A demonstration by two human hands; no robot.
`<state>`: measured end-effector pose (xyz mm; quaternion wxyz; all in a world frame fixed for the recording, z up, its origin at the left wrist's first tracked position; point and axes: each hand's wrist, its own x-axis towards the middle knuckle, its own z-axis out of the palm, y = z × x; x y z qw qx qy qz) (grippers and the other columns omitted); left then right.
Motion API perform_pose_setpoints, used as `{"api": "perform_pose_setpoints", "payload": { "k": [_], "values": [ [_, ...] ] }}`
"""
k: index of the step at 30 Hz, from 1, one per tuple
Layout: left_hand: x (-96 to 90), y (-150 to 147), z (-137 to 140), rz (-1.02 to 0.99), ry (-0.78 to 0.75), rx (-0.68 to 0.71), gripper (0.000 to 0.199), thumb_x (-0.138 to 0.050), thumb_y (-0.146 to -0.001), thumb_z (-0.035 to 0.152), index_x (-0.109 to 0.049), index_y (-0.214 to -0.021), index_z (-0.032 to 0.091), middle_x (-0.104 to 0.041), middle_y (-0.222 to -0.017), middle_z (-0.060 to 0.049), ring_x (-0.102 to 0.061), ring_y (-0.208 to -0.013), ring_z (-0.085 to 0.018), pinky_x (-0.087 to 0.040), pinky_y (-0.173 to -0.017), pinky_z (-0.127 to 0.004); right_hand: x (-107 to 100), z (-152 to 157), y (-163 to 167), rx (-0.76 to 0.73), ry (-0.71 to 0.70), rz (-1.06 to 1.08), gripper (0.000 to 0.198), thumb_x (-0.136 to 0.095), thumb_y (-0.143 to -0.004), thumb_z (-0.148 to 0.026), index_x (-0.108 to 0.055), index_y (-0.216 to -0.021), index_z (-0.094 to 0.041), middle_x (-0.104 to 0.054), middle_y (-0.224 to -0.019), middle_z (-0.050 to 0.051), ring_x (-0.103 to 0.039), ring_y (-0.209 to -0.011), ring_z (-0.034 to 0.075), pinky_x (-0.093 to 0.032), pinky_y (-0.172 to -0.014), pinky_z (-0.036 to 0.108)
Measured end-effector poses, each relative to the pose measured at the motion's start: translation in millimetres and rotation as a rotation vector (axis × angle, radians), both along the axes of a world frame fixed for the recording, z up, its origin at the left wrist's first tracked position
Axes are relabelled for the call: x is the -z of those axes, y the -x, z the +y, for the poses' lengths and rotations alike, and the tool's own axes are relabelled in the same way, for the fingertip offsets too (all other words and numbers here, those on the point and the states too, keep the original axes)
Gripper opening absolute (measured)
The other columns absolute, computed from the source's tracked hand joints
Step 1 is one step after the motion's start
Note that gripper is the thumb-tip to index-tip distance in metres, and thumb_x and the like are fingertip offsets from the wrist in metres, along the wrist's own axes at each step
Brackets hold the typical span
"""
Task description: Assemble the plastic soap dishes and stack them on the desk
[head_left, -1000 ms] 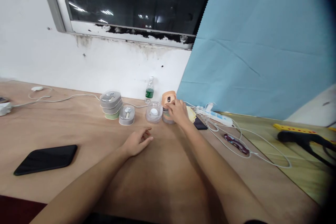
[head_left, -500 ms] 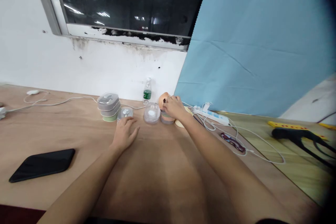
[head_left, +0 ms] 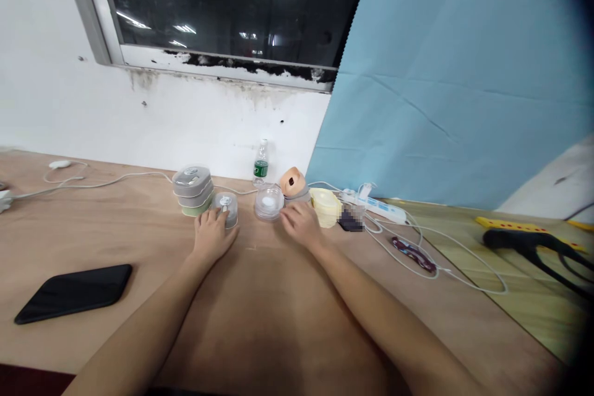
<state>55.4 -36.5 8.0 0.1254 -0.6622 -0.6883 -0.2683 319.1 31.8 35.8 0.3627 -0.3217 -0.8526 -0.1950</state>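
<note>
My left hand (head_left: pixel 212 236) is around the near side of a small container with a clear lid (head_left: pixel 226 205), its thumb at the right and fingers at the left. Left of it stands a stack of grey and green containers (head_left: pixel 192 189). My right hand (head_left: pixel 302 224) has loosely bent fingers, the tips beside the right edge of a clear round container (head_left: pixel 268 201); whether they touch it is unclear. Behind that hand, an orange lid-like piece (head_left: pixel 292 182) leans on a grey container (head_left: pixel 299 195), partly hidden. A pale yellow container (head_left: pixel 326 205) is to its right.
A water bottle (head_left: pixel 261 164) with a green label stands against the wall. A black phone (head_left: pixel 74 292) lies at the left front. At the right are a white power strip (head_left: pixel 385 209), tangled white cables (head_left: pixel 464 281) and a dark patterned object (head_left: pixel 413 253).
My right hand has let go of the orange piece and come nearer and down. The small clear-lidded container has shifted slightly towards me, with my left hand now around it.
</note>
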Motion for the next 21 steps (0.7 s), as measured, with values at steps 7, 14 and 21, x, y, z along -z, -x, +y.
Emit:
{"api": "perform_pose_setpoints", "payload": {
  "k": [7, 14, 21],
  "values": [
    [-1.4, -10, -5, -0.053, -0.065, 0.046, 0.054, -0.056, -0.078, 0.056, -0.060, -0.121, 0.023, -0.055, -0.127, -0.013, -0.047, -0.117, -0.033, -0.030, -0.103, -0.048, 31, -37, 12, -0.242, 0.182, 0.027, 0.018, -0.049, -0.090, -0.023, -0.067, -0.089, -0.020, -0.064, -0.084, 0.006, -0.055, -0.079, 0.017, -0.044, -0.075, 0.032],
    [-0.6, -7, -3, -0.148, 0.007, 0.128, 0.049, -0.058, -0.076, 0.060, -0.065, -0.106, 0.023, -0.059, -0.121, -0.010, -0.056, -0.109, -0.027, -0.041, -0.097, -0.039, 30, -44, 21, -0.302, 0.360, 0.079, 0.020, -0.049, -0.091, -0.026, -0.064, -0.104, -0.022, -0.066, -0.096, 0.005, -0.061, -0.087, 0.017, -0.049, -0.080, 0.030],
    [-4.1, -12, -11, -0.228, 0.104, 0.144, 0.080, -0.067, -0.060, 0.069, -0.051, -0.126, 0.025, -0.051, -0.130, -0.011, -0.054, -0.114, -0.030, -0.044, -0.094, -0.041, 34, -39, 17, -0.263, 0.401, 0.101, 0.020, -0.051, -0.090, -0.027, -0.066, -0.103, -0.022, -0.069, -0.093, 0.005, -0.063, -0.078, 0.016, -0.049, -0.073, 0.028]
  ]
}}
